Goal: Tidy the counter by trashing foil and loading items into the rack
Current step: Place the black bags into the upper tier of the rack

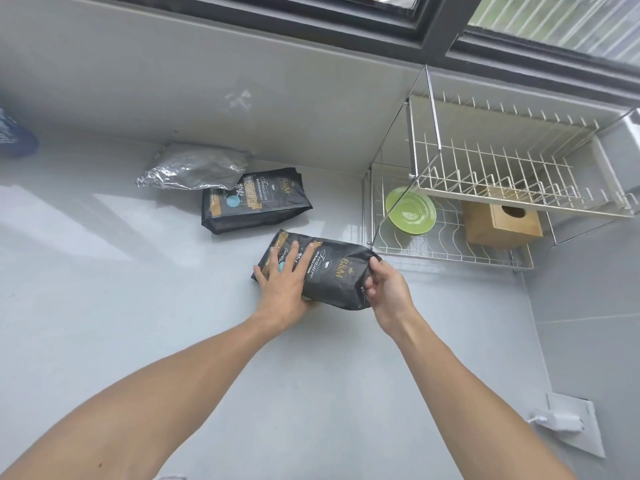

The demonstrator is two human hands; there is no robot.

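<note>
The grey desk (104, 306) carries a wire rack (485, 188) at the far right. Both hands grip a black coffee bag (332, 271) just left of the rack: the left hand (282, 282) lies flat on top, the right hand (388, 285) closes on its end. Crumpled foil (194, 166) lies farther left.

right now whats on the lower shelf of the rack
A green plate and a wooden box sit on the rack's lower shelf. The upper shelf covers the box's back part.

Both hands (282, 282) (389, 289) outstretched, gripping.
</note>
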